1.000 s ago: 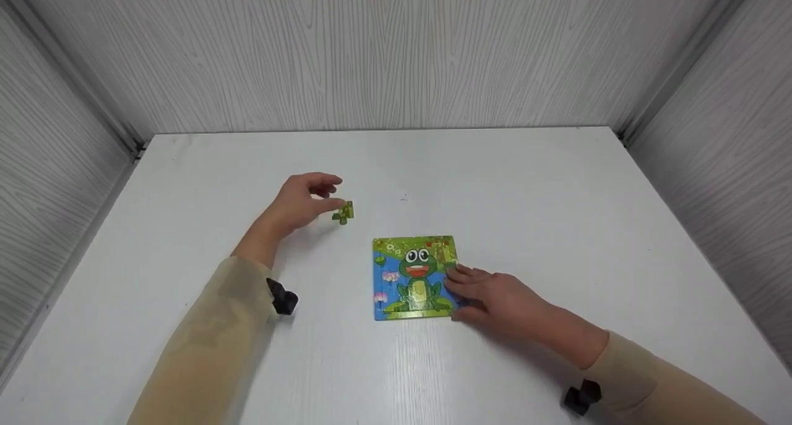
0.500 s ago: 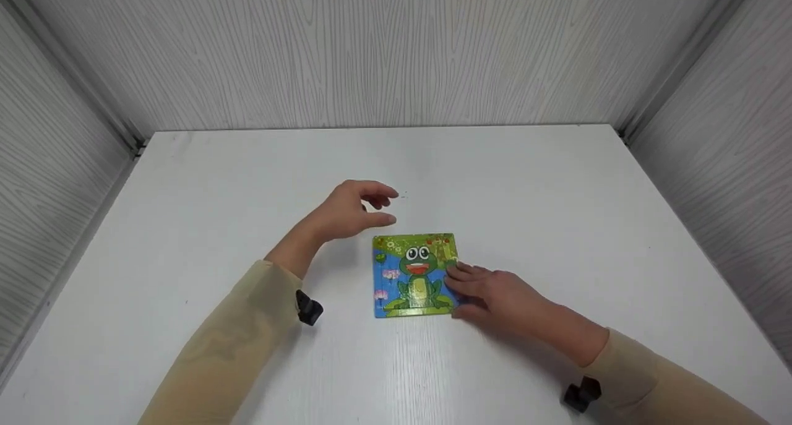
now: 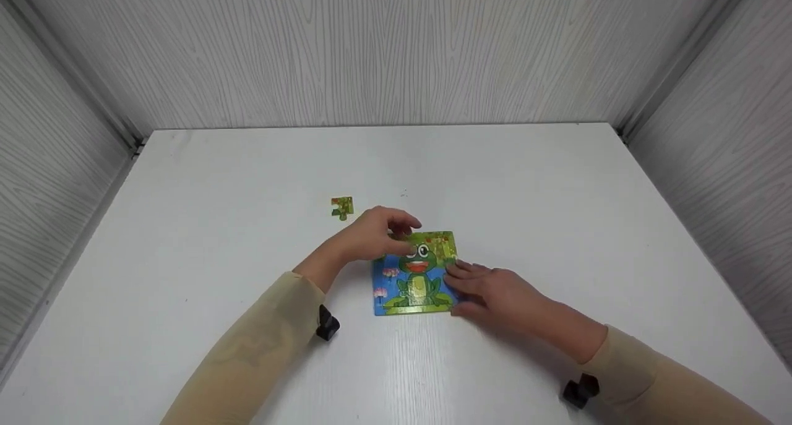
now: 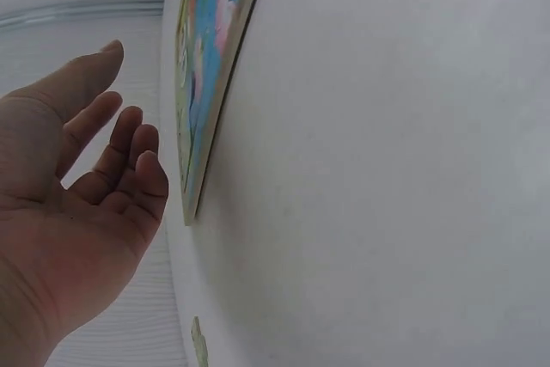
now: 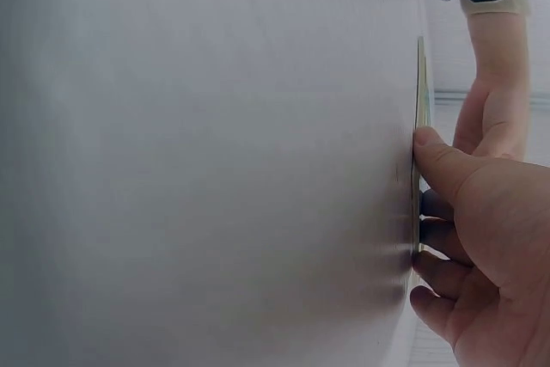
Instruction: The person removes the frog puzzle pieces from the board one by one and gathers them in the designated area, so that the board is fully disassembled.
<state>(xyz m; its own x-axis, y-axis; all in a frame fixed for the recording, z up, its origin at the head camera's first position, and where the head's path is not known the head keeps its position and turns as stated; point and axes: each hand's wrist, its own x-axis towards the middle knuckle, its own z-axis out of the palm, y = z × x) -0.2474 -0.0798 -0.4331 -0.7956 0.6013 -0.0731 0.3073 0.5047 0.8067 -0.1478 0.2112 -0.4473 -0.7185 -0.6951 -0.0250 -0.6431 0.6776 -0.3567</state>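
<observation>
A square frog puzzle (image 3: 419, 289) lies flat on the white table in the head view. Over its upper left part hovers my left hand (image 3: 374, 234), its thumb apart from loosely bent fingers. Nothing is between them in the left wrist view, where the puzzle's edge (image 4: 215, 100) shows beyond the hand (image 4: 77, 186). My right hand (image 3: 495, 295) rests its fingers along the puzzle's right edge. In the right wrist view the thumb (image 5: 443, 156) touches that edge. One loose green jigsaw piece (image 3: 346, 203) lies on the table, up and left of the puzzle.
The white table (image 3: 526, 184) spreads around the puzzle on all sides. A pale wood-grain panel (image 3: 383, 54) stands along the back, with similar panels at left and right. Black clips (image 3: 328, 323) sit on both sleeves.
My left hand has moved right and nearer, from the loose jigsaw piece to above the puzzle. The piece, touched by the thumb earlier, now lies by itself. The right hand has stayed in place.
</observation>
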